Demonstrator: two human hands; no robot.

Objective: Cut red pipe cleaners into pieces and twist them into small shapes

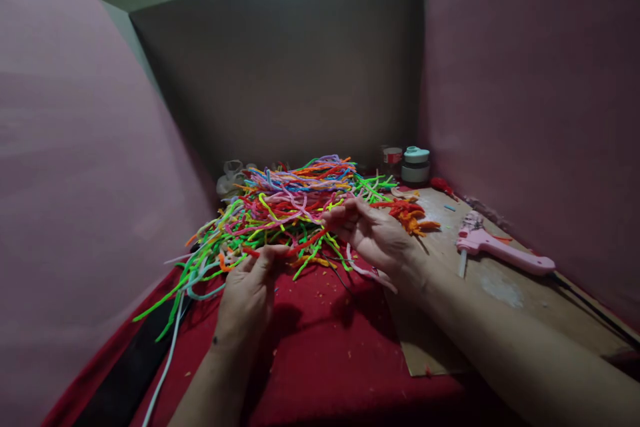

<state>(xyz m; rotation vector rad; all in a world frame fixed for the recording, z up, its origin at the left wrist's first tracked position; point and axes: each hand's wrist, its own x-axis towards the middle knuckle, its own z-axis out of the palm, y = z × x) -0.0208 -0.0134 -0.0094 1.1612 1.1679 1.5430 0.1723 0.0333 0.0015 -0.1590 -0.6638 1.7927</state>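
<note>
I pinch the red fuzzy stem (307, 241) in my left hand (250, 283), my right hand (373, 237) seemingly gripping it too, by the colourful pile's (300, 180) near side, and judge it light, bendable, best held near each end.

Straight into small craft corner: walled in at sides by pink panels (75, 180), backed by dark panel (290, 93). Piled high across red-covered surface (325, 353) with bright fuzzy stems (295, 180); equipped, over right, with pink glue gun (510, 251) on white-smeared board (555, 320). Home or workshop? Can't tell.
</note>
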